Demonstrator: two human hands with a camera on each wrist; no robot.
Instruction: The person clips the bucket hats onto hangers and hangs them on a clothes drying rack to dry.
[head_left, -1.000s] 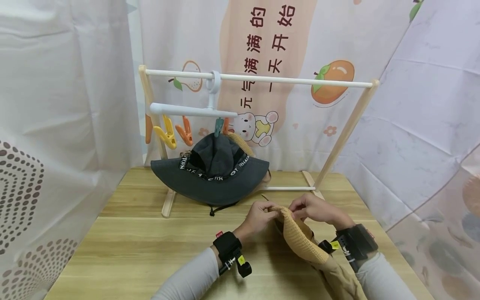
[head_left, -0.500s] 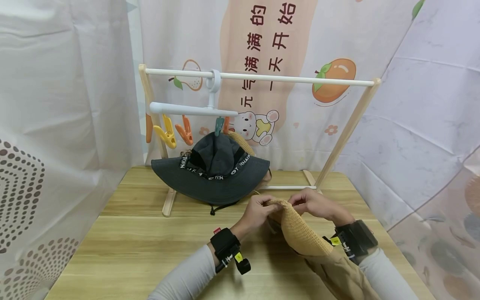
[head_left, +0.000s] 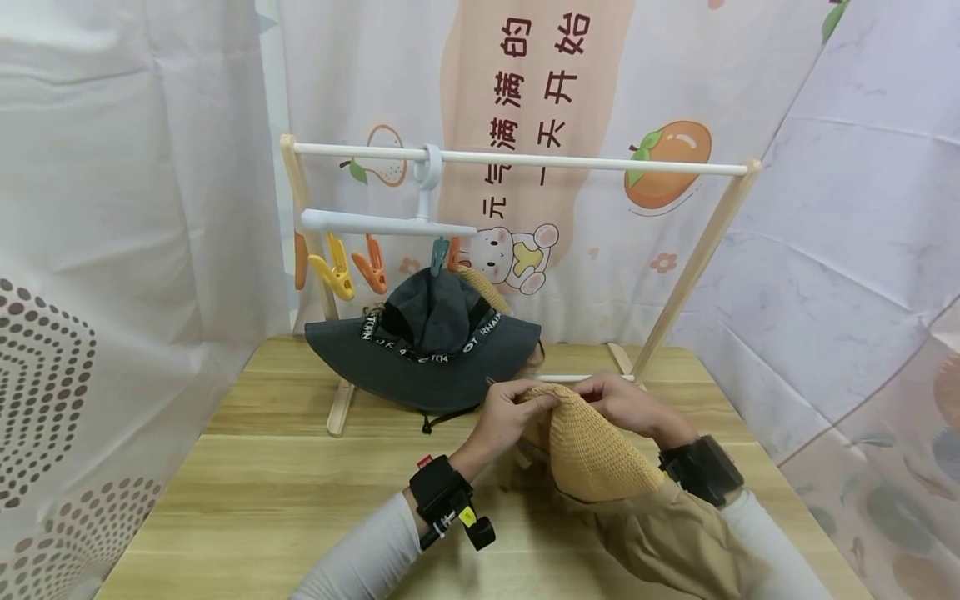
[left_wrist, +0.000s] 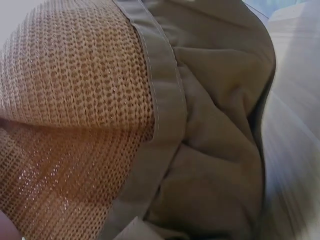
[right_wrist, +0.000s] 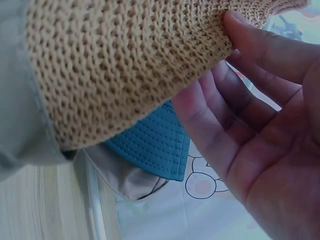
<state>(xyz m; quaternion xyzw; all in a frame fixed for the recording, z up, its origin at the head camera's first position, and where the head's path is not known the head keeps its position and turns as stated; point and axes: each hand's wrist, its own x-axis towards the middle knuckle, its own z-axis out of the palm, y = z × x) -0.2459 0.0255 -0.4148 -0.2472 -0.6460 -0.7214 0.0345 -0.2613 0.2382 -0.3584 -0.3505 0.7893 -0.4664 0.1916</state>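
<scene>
A hat with a yellow-tan knit crown [head_left: 600, 454] and a khaki cloth brim [head_left: 667, 542] hangs between my two hands. My left hand [head_left: 501, 427] pinches the folded top of the crown with thumb and fingers. On the other side of that fold, my right hand [head_left: 628, 405] grips the knit edge; the right wrist view shows the thumb [right_wrist: 265, 47] on one face and fingers behind. Filling the left wrist view are the knit and the stitched khaki band [left_wrist: 165, 95]. Behind my hands, a dark bucket hat [head_left: 435, 367] hangs from a teal clothespin [head_left: 440, 255].
A wooden rack [head_left: 697, 254] with a white top rail [head_left: 570, 161] stands at the table's back. From it hangs a pale blue hanger [head_left: 375, 223] bearing yellow [head_left: 337, 271] and orange [head_left: 372, 267] clothespins. Another tan knit item [head_left: 486, 287] shows behind the dark hat.
Both hands have shifted slightly, the left one leftward and up. The held hat has turned, showing more of its knit crown, and its brim has spread lower right.
</scene>
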